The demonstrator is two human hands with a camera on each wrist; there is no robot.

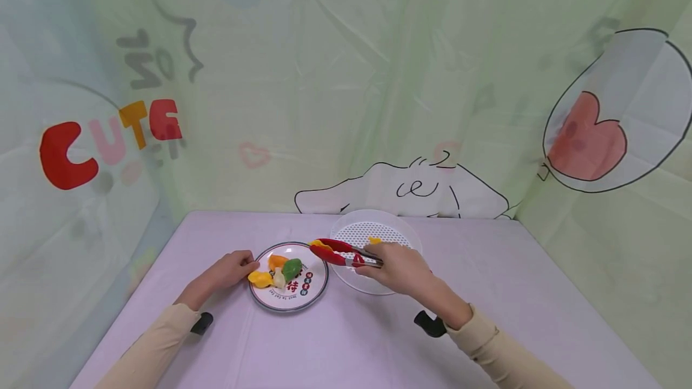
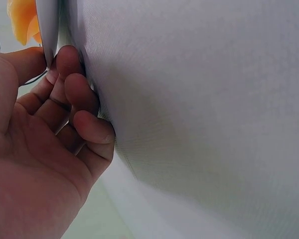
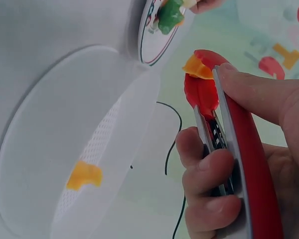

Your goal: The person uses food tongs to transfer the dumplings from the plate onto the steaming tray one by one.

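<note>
My left hand [image 1: 231,270] pinches the left rim of a round white plate [image 1: 316,270], thumb above and fingers curled underneath. On the plate lie a yellow piece [image 1: 261,280], an orange piece [image 1: 278,261], a green piece [image 1: 292,269] and a cream piece [image 1: 279,278], soft-looking and food-like. With my right hand [image 1: 402,267] I grip red-tipped metal tongs [image 3: 249,164]. Between their tips sits an orange-yellow piece [image 3: 197,67], held just over the plate's right edge. Below the right hand is a white perforated basket [image 3: 45,114] with a yellow piece [image 3: 84,175] inside.
The plate and basket stand side by side on a table with a pale lilac cloth [image 1: 303,347]. Printed curtains [image 1: 270,89] close off the back and both sides. Black devices are strapped at both wrists.
</note>
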